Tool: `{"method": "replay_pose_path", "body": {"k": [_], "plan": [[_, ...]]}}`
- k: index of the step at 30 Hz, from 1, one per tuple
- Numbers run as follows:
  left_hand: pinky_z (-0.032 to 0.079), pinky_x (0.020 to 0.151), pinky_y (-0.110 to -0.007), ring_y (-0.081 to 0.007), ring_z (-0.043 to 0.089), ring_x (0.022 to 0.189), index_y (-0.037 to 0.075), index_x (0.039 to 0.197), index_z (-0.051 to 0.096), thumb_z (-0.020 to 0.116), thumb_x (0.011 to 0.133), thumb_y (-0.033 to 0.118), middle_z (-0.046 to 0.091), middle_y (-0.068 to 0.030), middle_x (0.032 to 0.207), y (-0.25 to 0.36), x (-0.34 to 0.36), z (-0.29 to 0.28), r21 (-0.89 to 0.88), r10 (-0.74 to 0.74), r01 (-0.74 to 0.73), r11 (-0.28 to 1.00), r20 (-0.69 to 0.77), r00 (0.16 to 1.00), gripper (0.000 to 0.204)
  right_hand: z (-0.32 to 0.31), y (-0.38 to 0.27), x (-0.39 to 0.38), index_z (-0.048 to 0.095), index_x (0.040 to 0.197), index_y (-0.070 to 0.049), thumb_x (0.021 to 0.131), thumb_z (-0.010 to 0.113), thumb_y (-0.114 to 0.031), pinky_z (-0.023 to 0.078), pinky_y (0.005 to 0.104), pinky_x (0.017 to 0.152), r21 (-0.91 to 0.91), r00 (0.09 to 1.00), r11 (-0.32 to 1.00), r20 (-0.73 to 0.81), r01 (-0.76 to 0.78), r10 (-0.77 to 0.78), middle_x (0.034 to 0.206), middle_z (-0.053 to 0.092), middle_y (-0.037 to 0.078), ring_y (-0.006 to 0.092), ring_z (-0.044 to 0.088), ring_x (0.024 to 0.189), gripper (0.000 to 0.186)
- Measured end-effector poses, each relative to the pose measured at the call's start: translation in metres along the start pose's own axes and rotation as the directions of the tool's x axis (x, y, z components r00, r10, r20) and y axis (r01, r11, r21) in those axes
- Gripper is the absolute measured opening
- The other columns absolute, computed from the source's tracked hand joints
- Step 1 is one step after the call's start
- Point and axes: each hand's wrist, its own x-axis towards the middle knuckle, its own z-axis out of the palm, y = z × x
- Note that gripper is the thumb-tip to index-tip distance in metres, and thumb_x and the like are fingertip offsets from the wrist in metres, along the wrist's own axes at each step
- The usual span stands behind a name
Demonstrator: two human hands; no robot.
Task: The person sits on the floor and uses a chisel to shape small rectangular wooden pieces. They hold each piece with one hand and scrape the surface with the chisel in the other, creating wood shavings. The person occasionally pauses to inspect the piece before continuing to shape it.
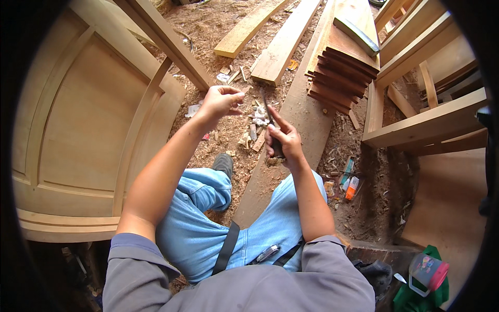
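My right hand [280, 135] is closed round a dark tool [267, 109] with a long, thin, upright upper part; a brownish tuft shows below my grip, and I cannot tell exactly what the tool is. My left hand [221, 101] is raised just left of the tool's tip, fingers curled and thumb near the forefinger; whatever it may hold is too small to make out. Under both hands are a long dusty board [306, 127] and a floor [239, 145] strewn with shavings and scraps.
Panelled wooden door [73, 119] at left; two loose planks [283, 47] ahead; stacked dark slats [340, 78] under a light board at upper right; wooden frames [426, 125] at right. Small packages [351, 187] lie right of my knee; a pink-lidded clear jug [426, 273] sits at lower right.
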Motion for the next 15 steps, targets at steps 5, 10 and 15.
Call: {"method": "replay_pose_path", "body": {"k": [5,10,15], "plan": [[0.062,0.079,-0.037,-0.0173,0.066,0.092,-0.002,0.103,0.069,0.071,0.092,0.013,0.067,-0.0082,0.097,-0.006,-0.001,0.001,0.016,-0.016,0.016,1.000,0.006,1.000,0.018,0.009,0.003,0.002,0.036,0.155,-0.014,0.099,0.059,-0.011,0.047,0.0265,0.045,-0.028,0.996,0.998,0.072,-0.055,0.057,0.066,0.055,0.003,0.0115,0.051,0.048,0.061],[0.062,0.076,-0.036,-0.0169,0.067,0.086,-0.002,0.101,0.069,0.073,0.091,0.014,0.068,-0.0075,0.093,-0.010,-0.007,0.000,0.095,-0.023,0.016,0.995,0.078,0.997,0.019,0.002,0.019,0.011,0.038,0.155,-0.016,0.100,0.058,-0.011,0.047,0.0264,0.046,-0.085,0.998,0.995,-0.053,-0.049,0.045,0.067,0.055,0.003,0.0113,0.051,0.048,0.058],[0.062,0.072,-0.035,-0.0154,0.066,0.085,-0.001,0.101,0.069,0.075,0.090,0.015,0.067,-0.0074,0.093,-0.011,-0.013,0.007,0.072,0.018,-0.021,0.997,0.045,0.999,0.020,-0.007,0.008,0.014,0.037,0.155,-0.017,0.101,0.056,-0.011,0.049,0.0269,0.047,0.020,0.976,1.000,-0.216,-0.002,0.006,0.068,0.055,0.005,0.0132,0.053,0.048,0.058]]}}
